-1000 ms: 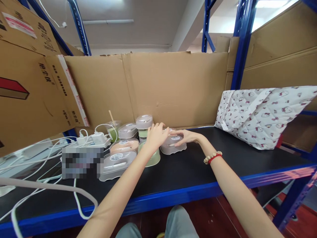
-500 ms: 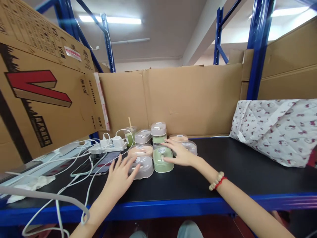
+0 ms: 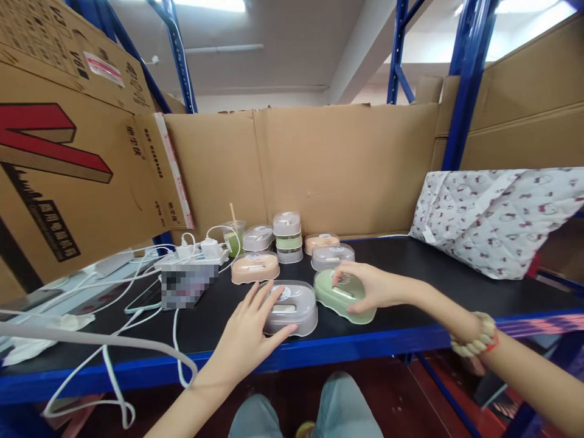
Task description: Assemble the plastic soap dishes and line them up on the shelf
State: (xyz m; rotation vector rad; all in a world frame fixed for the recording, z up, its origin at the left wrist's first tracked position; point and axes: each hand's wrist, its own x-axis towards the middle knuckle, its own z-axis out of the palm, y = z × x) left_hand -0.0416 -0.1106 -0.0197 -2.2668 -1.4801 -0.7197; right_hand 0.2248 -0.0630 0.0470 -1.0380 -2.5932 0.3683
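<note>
Near the shelf's front edge, a grey oval box (image 3: 298, 307) with a clear lid sits under my left hand (image 3: 250, 322). The fingers of that hand reach over the box's left and back side, and the thumb lies along its front edge. To its right is a similar green oval box (image 3: 331, 291), slightly turned. My right hand (image 3: 371, 289) grips the green box from the right, fingertips on the far side of the lid and thumb at the near side. A peach oval box (image 3: 255, 267) stands behind my left hand. Both held boxes rest on or just over the black surface.
Behind are a stack of boxes (image 3: 287, 226), a grey box (image 3: 258, 238), another grey box (image 3: 332, 257) and a peach box (image 3: 322, 242). A cup with a straw (image 3: 233, 243), a power strip (image 3: 212, 252) and cables lie left. A patterned bag (image 3: 493, 219) stands right.
The grey and green boxes have come nearer to the front edge and to the right with my hands. A gap now separates them from the boxes behind, and the view has tilted down.
</note>
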